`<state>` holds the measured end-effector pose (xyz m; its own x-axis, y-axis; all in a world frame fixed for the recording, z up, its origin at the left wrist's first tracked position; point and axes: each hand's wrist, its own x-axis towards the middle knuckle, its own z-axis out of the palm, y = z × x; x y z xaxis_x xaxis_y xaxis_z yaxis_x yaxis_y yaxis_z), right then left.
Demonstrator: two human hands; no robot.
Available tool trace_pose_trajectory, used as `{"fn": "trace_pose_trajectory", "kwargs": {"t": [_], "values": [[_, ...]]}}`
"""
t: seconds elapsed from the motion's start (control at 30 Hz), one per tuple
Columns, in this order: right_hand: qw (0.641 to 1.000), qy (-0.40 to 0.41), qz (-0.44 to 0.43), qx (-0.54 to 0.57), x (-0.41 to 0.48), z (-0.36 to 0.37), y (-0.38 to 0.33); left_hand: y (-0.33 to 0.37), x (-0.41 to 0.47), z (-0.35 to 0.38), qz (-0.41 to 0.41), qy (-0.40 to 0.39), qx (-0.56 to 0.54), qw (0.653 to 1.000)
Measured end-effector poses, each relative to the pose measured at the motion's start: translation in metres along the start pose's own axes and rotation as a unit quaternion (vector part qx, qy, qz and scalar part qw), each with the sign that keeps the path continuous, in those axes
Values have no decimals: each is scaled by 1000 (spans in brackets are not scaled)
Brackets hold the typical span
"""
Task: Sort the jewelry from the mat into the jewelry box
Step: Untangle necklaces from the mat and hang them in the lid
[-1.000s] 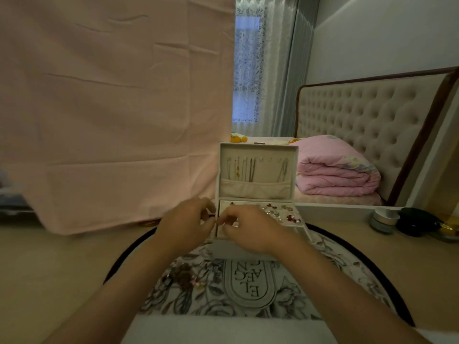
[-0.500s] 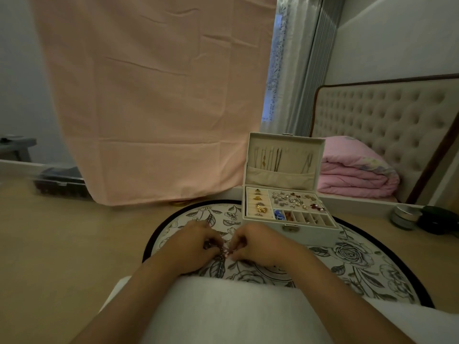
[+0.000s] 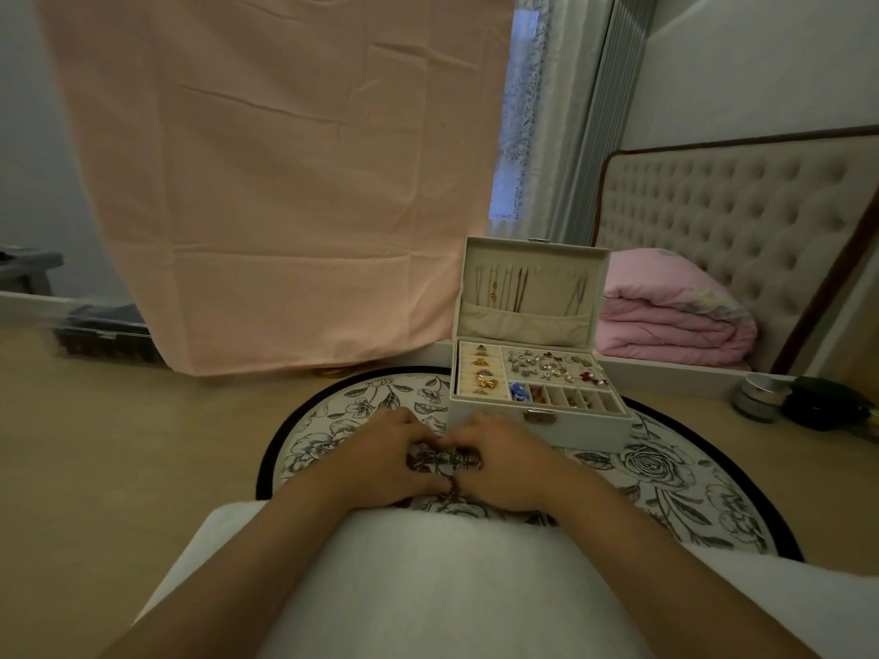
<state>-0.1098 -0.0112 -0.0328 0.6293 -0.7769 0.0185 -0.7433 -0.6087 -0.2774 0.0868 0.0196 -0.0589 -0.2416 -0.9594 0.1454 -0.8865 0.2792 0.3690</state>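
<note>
Mid-frame, my left hand (image 3: 380, 461) and right hand (image 3: 506, 463) are down on the floral mat (image 3: 666, 492), fingers curled round a small jewelry pile (image 3: 442, 458) between them. The open jewelry box (image 3: 537, 428) sits just behind, right of centre.

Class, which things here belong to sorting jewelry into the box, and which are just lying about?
Job: open cream jewelry box; round floral mat; dark jewelry cluster on the mat; left hand; right hand.
Lying about: folded pink quilt; hanging peach cloth; round silver tin.
</note>
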Motion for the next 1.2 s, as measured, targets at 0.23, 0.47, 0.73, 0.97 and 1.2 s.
{"fn": "trace_pose_trajectory", "kwargs": {"t": [0.23, 0.47, 0.73, 0.97, 1.2], "values": [[997, -12, 77, -9, -15, -22, 38, 13, 1, -5, 9, 11, 6, 1000], [965, 3, 171, -197, -35, -32, 65, 47, 24, 9, 36, 11, -14, 999], [997, 7, 58, -47, -34, -20, 66, 60, 35, 33, 42, 59, 40, 997], [997, -1, 78, -22, -33, -24, 73, 57, 40, 29, 19, 32, -52, 998], [978, 44, 72, 189, -36, -28, 73, 67, 38, 19, -4, 84, -294, 952]]}}
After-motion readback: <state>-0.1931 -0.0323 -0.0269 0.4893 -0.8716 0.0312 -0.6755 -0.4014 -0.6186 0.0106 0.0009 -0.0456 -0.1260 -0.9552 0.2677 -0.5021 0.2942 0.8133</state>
